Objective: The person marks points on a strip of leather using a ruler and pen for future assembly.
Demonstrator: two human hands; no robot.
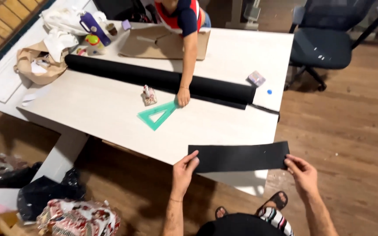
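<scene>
Nearest, the left hand (pixel 183 171) and right hand (pixel 301 171) each pinch one short end of a long black rectangular sheet strip (pixel 239 157), its long axis running left to right between them along the near edge of the pale wooden surface (pixel 101 109). Farther off, another person's hand (pixel 183 97) rests on a green translucent plastic set square (pixel 157 114) beside a long black material roll (pixel 158 79).

I count one black strip (pixel 238 157) at the near table edge, pinched between my two hands, left hand (pixel 184 171) and right hand (pixel 302 173). One black roll (pixel 158 79) lies across the far side. One green triangle (pixel 157 114) sits mid-table, with one other person's hand (pixel 183 97) on it. One cardboard box (pixel 160 42) is far, one office chair (pixel 324 43) far right, one blue cap (pixel 269 91) and one small packet (pixel 256 78) at right.
</scene>
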